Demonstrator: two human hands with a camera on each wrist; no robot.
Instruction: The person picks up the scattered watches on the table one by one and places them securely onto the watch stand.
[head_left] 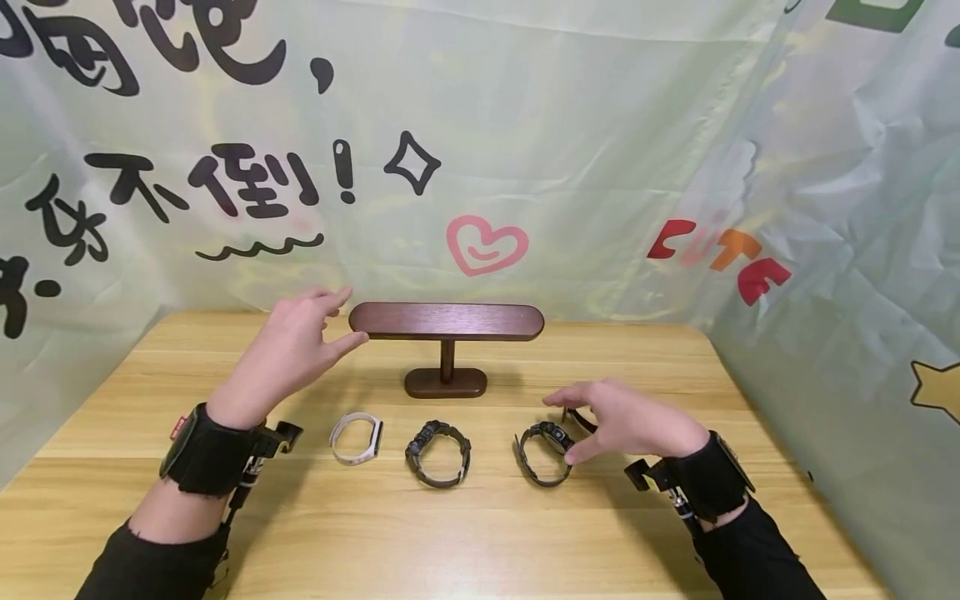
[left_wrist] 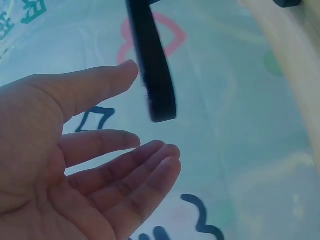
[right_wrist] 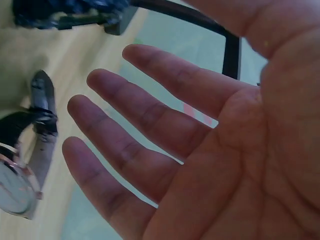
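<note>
A dark wooden watch stand (head_left: 446, 322) with a long rounded bar stands toward the back of the table. My left hand (head_left: 296, 342) is held at the bar's left end, thumb and fingers spread apart with nothing between them. In the left wrist view the bar (left_wrist: 155, 70) passes just beyond the thumb tip. My right hand (head_left: 630, 417) hovers over the right-hand watches, its fingers extended. Below its thumb is a dark strapped watch (head_left: 542, 475). Partly hidden behind the hand is a black-strapped watch (head_left: 581, 420); the right wrist view shows its round pale dial (right_wrist: 17, 192).
A white fitness band (head_left: 355, 458) and a black sports watch (head_left: 438, 482) stand on the wooden table (head_left: 420, 550), left of the right hand. A printed cloth (head_left: 600, 167) hangs behind the table and along its right side.
</note>
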